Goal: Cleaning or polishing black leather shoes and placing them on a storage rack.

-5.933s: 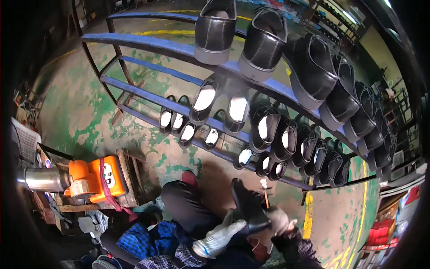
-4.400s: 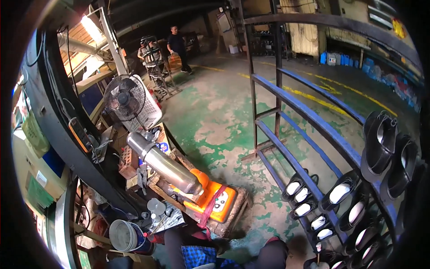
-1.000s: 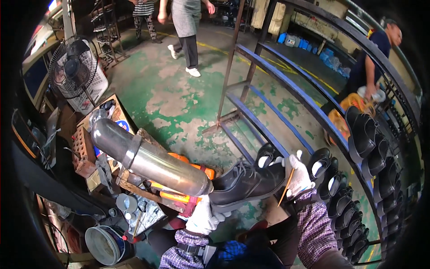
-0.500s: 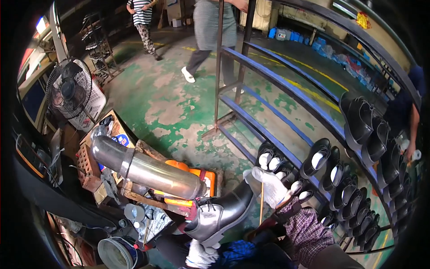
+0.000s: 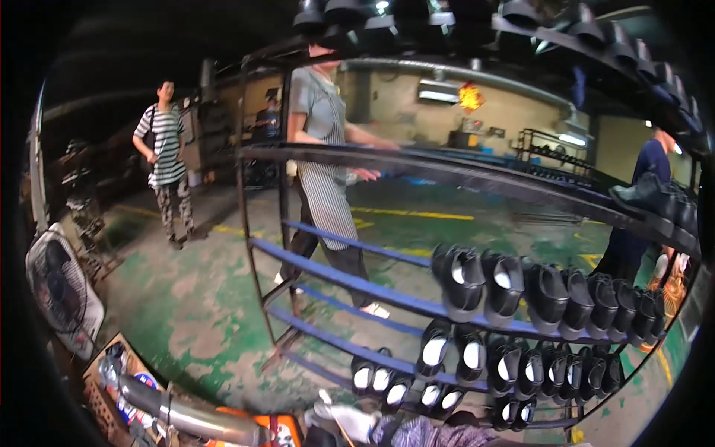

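Note:
At the bottom edge, my right hand [image 5: 356,422] wears a white glove, its arm in a checked sleeve [image 5: 428,432]. Its fingers are closed on a thin wooden stick [image 5: 341,423] with a whitish tip. Just below this hand is the dark upper part of a black shoe [image 5: 322,435], mostly cut off by the frame. My left hand is out of sight. A shiny metal pipe [image 5: 194,419] lies to the left of the right hand, beside an orange object [image 5: 279,430].
Ahead stands a metal rack [image 5: 357,287] with blue-padded rails, bearing several black shoes [image 5: 503,287]. Beyond it a person in a striped apron [image 5: 324,194] walks; another in a striped shirt [image 5: 165,149] is farther left. A fan [image 5: 56,287] stands at left; someone in dark blue [image 5: 633,231] is at right.
My view has tilted up, so the rack and people show more fully. My left hand and most of the black shoe have dropped out of the picture. The right hand still grips the stick.

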Available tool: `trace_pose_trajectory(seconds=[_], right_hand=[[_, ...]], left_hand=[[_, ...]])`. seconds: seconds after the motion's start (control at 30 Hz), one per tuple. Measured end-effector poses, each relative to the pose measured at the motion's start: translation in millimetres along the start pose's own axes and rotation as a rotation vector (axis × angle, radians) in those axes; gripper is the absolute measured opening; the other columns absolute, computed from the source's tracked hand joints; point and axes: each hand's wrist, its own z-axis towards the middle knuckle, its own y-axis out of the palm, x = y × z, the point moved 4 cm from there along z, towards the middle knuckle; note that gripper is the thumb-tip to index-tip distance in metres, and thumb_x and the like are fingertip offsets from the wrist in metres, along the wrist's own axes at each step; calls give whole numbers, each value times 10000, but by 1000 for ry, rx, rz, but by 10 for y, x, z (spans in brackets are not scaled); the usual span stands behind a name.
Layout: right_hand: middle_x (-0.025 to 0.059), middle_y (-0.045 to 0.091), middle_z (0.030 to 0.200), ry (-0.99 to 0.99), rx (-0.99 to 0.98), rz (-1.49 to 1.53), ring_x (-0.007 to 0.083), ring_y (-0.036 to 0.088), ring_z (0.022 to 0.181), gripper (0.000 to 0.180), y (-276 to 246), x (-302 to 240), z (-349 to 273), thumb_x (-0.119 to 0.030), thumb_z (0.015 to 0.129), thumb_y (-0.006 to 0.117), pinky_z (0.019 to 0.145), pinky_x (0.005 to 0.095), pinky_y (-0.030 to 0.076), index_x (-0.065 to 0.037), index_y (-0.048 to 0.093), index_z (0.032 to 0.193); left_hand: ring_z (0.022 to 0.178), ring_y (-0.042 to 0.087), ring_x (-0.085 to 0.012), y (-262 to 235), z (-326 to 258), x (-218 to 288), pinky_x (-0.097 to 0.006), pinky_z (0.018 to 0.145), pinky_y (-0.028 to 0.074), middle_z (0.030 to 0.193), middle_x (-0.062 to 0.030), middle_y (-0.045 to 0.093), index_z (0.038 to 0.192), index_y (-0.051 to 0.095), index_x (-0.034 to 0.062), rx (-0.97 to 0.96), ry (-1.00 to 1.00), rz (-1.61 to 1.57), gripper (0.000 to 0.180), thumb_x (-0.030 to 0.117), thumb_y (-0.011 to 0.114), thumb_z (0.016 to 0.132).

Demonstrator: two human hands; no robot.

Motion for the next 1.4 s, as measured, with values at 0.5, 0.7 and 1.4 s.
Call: trace_pose_trajectory(seconds=[0.5, 0.7, 1.4], right_hand=[[57, 652, 1054, -311, 297, 557, 185, 611, 949, 343, -1174, -420, -1289, -299, 973, 576, 889, 336, 485, -25, 584, 1178], [159, 645, 1003, -408, 211, 108, 380, 626, 1014, 475, -933, -131, -1742, -477, 983, 474, 920, 485, 488, -17, 584, 1035], [25, 599, 842, -801, 235, -162, 90, 562, 750, 180, -1066, -1265, -2070, -174, 950, 590, 647, 273, 500, 4, 612, 967]], left_hand=[[983, 578, -171, 775, 1348, -486, -285, 876, 448, 1203, -116, 605, 1478, 328, 12, -21, -249, 940, 695, 214, 624, 883], [1091, 581, -182, 1075, 0, -806, -272, 955, 432, 1335, -116, 543, 1487, 326, 22, 576, -316, 1183, 852, 41, 724, 734], [1256, 500, -207, 923, -425, -955, -308, 1037, 388, 1391, -145, 498, 1473, 296, -48, 425, -217, 911, 831, -55, 609, 704]])
